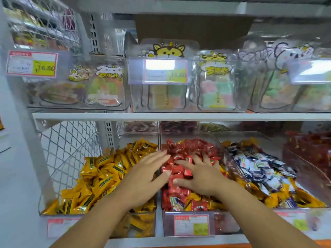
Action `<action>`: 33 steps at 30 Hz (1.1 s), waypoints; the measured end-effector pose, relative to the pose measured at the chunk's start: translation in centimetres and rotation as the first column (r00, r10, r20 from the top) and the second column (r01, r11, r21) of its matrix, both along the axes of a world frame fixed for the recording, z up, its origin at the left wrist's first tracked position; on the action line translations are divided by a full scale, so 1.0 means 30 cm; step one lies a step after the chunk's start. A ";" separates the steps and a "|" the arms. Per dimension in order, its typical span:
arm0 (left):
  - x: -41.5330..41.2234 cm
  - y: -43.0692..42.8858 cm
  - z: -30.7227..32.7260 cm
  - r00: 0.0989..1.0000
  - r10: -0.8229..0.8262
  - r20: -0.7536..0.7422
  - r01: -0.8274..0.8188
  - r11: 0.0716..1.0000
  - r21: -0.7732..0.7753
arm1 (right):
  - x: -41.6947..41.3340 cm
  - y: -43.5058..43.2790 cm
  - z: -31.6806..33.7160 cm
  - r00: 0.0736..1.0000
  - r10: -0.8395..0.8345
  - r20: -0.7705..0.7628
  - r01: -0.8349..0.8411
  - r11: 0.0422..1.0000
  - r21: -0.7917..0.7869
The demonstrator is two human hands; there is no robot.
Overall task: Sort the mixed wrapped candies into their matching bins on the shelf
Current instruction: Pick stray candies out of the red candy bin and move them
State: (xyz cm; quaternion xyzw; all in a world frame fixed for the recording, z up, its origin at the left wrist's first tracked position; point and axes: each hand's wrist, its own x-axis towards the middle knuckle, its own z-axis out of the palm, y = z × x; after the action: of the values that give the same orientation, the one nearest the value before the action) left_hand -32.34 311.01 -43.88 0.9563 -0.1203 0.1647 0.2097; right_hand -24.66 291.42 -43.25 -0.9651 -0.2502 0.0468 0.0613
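Red candies (189,149) fill the middle bin (168,224) on the lower shelf (179,239), which stands at the shelf's front edge. A few yellow and blue-and-white pieces (179,201) lie mixed in near the bin's front wall. The right hand (200,176) lies flat on the red heap with its fingers spread. It grips nothing, though its fingertips may be sunk a little among the wrappers. The left hand (148,174) reaches across the wall between the left bin (146,222) and the middle one, fingers straight and holding nothing, its fingertips and thumb touching the red candies. The left bin holds yellow candies (100,176). The right bin (231,163) holds blue-and-white candies (259,169) over yellow ones. On the upper shelf (179,116) stand clear boxes (161,97) of bagged sweets with price tags (32,63), all rather blurred.
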 end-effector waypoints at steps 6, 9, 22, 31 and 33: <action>0.011 0.010 0.008 0.999 -0.014 -0.033 0.014 1.000 -0.013 | 0.085 0.022 -0.006 0.995 -0.098 0.036 0.095 0.992 0.081; -0.001 0.006 0.019 0.999 -0.019 -0.046 0.019 1.000 -0.008 | 0.071 -0.006 0.026 0.998 -0.009 -0.055 0.018 0.983 0.183; -0.031 -0.074 0.065 0.993 -0.080 0.082 0.065 0.982 0.176 | -0.103 -0.186 0.139 0.983 0.160 -0.093 -0.165 0.985 -0.046; -0.004 -0.227 0.076 0.998 0.063 0.001 -0.058 0.922 0.383 | -0.087 -0.166 0.148 0.989 0.117 -0.093 -0.123 0.990 -0.065; 0.013 -0.239 0.082 0.994 0.100 -0.054 -0.061 0.870 0.490 | -0.082 -0.172 0.151 0.989 0.116 -0.096 -0.123 0.990 -0.068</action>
State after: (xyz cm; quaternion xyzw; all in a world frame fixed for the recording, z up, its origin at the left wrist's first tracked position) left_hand -31.96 303.83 -41.41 0.9880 -0.1096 0.1006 -0.0403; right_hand -27.13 286.27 -38.72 -0.9469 -0.3024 0.1040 0.0340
